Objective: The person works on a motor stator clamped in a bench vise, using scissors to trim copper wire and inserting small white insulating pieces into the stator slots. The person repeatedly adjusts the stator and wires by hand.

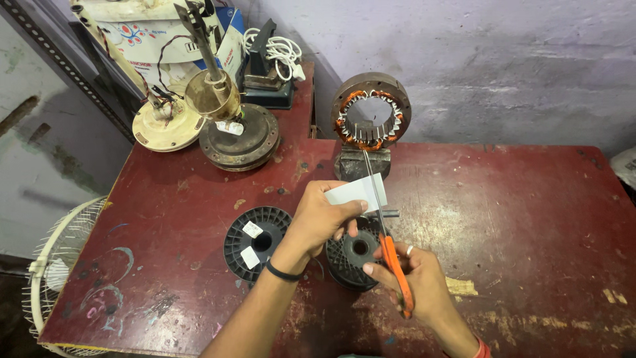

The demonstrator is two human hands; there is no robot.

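My left hand [320,219] pinches a small white sheet of paper [352,192] above the table. My right hand [414,275] grips orange-handled scissors [391,248], whose long blades run up across the paper's right part. Below my hands lie two black plastic spools, one at the left [255,242] with white labels and one [351,258] partly hidden under my hands. Behind the paper a round motor stator [371,111] with copper windings stands upright on a metal block.
The dark red table [517,219] is worn and scratched. At its back left stand ceiling fan motor parts [242,136], a cream fan base [165,122], boxes and a white cable. A white fan guard [56,265] leans at the left edge.
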